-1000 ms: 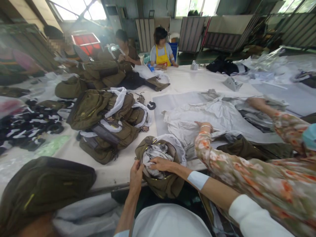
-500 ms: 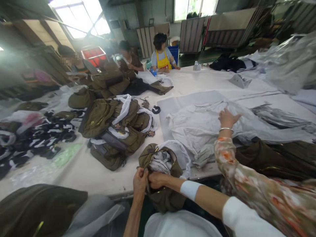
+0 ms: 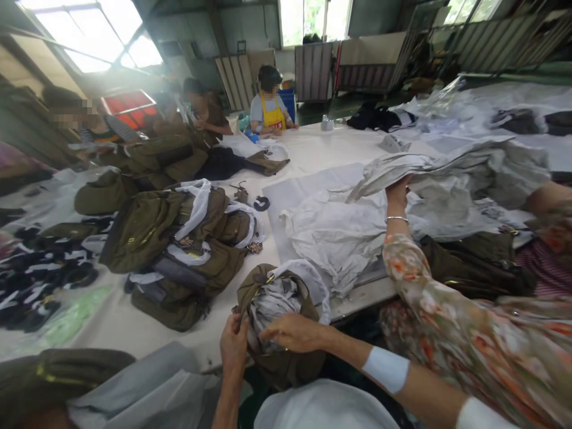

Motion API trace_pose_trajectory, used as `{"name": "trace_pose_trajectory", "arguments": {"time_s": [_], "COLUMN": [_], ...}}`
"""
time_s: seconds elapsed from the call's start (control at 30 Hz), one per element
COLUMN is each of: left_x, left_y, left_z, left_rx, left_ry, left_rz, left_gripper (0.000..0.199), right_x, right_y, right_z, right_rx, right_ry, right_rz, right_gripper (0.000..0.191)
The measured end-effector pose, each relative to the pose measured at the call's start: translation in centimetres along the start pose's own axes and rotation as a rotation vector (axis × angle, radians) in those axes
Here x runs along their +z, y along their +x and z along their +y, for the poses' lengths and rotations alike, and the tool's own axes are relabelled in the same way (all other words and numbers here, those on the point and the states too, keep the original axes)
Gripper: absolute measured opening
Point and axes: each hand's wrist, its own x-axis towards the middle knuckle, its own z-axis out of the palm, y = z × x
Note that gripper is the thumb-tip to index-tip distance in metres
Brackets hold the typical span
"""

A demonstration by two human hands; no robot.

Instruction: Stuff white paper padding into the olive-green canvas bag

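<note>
An olive-green bag [image 3: 290,366] leans at the table's front edge, its zipped mouth facing up. Crumpled grey stuffing paper [image 3: 274,301] fills the opening, and a white-wrapped strap [image 3: 317,286] loops behind it. My left hand [image 3: 233,341] is closed on the left rim of the bag. At the mouth, my right hand [image 3: 292,332] lies over the front of the paper with its fingers bent together; their tips are partly hidden, so what they hold cannot be made out.
Wrapped olive bags [image 3: 179,244] are piled left of centre. On the right, a co-worker's hand [image 3: 397,193] lifts grey paper [image 3: 469,170] above white sheets [image 3: 330,232]. Black wrapped pieces [image 3: 49,274] lie at far left. A person in a yellow apron [image 3: 272,113] sits across the table.
My right hand has come up out of the bag's mouth, and more stuffing paper shows. The co-worker's hand has raised grey paper off the table. The whole view has turned slightly right.
</note>
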Motion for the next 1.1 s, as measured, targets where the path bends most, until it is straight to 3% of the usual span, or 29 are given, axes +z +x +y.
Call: {"name": "trace_pose_trajectory", "arguments": {"time_s": [0.03, 0.07, 0.13, 0.2, 0.27, 0.33, 0.37, 0.43, 0.6, 0.73, 0.83, 0.93, 1.0, 1.03, 1.1], "left_x": [-0.4, -0.6, -0.3, 1.1, 3.1, 5.0, 5.6, 6.0, 5.0, 5.4, 5.7, 5.4, 5.0, 4.7, 4.2], "left_y": [-0.1, -0.4, -1.1, -1.7, -1.8, -1.4, -1.1, -0.6, -0.9, -1.3, -1.2, -1.6, -2.2, -2.6, -3.3], "left_z": [0.1, 0.4, 1.3, 2.6, 3.6, 3.9, 3.8, 3.2, 1.9, 1.8, 1.6, 1.2, 1.1, 1.2, 1.4], "left_rx": [0.02, 0.053, 0.196, 0.455, 0.704, 0.838, 0.856, 0.832, 0.755, 0.732, 0.73, 0.732, 0.74, 0.741, 0.722], "left_ry": [0.088, 0.195, 0.381, 0.441, 0.454, 0.533, 0.594, 0.719, 0.908, 0.915, 0.884, 0.826, 0.788, 0.775, 0.761], "left_rz": [0.018, 0.069, 0.202, 0.167, -0.086, -0.346, -0.415, -0.441, -0.381, -0.354, -0.333, -0.301, -0.288, -0.284, -0.284], "left_gripper": [0.029, 0.027, 0.027, 0.025, 0.025, 0.029, 0.033, 0.041, 0.047, 0.042, 0.04, 0.038, 0.035, 0.033, 0.025], "right_x": [-2.3, -4.4, -7.0, -6.8, -4.1, -0.9, 0.3, 1.1, -2.6, -3.9, -3.0, -2.8, -3.2, -3.4, -3.6], "right_y": [-1.4, -3.0, -7.0, -11.0, -13.7, -14.2, -13.7, -11.6, -6.5, -7.0, -7.3, -4.6, -1.4, 0.2, 2.7], "right_z": [0.4, 1.1, 3.2, 5.6, 7.4, 8.2, 8.3, 8.2, 8.2, 6.4, 3.4, 1.1, 0.8, 0.9, 1.5], "right_rx": [0.0, 0.066, 0.34, 0.673, 0.801, 0.81, 0.798, 0.764, 0.654, 0.604, 0.426, 0.221, 0.237, 0.266, 0.297], "right_ry": [0.082, 0.15, 0.23, 0.366, 0.529, 0.732, 0.771, 0.768, 0.678, 0.532, 0.258, -0.035, -0.167, -0.221, -0.282], "right_rz": [0.119, 0.321, 0.677, 0.638, 0.501, 0.393, 0.41, 0.504, 0.658, 0.829, 0.899, 0.833, 0.712, 0.639, 0.503], "right_gripper": [0.027, 0.031, 0.026, 0.023, 0.024, 0.023, 0.022, 0.02, 0.017, 0.021, 0.019, 0.033, 0.052, 0.052, 0.03]}}
